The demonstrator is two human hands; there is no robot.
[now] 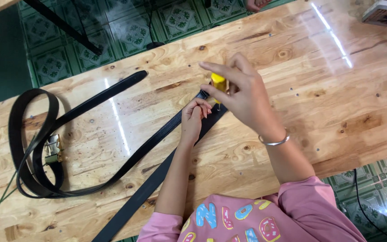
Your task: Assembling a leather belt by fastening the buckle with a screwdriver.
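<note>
At far left on the wooden table [328,112], a black belt [32,148] looped in a long oval, its gold-coloured buckle [53,149] lying inside the loop near the left bend. Running up and right from the loop, one free tail of that belt, ending in a rounded tip short of the table's far edge. Beneath the loop, a thin green stick or wire [7,192], slanting toward the near-left corner.

Further right, a second black belt strap [139,199], laid diagonally from the near edge of the table up toward the middle, passing under both hands. Left hand [192,117] resting on this strap near its upper end, fingers curled narrow and pinching the strap's edge against the wood. Just beyond, right hand [242,92] poised over the same end of the strap, thumb and fingers closed around a small yellow tool [219,83] held upright, index finger stretched out to the left above it; tip of the tool hidden behind the fingers, so contact with the strap not clear. Silver bangle [274,141] on the right wrist, pink sleeves at both forearms.

At upper right, corner of a pale flat device [384,11] on the table with a dark cable leaving it. Past the table edges, green patterned floor tiles [126,27], and someone else's bare toes at top centre and at the right edge.
</note>
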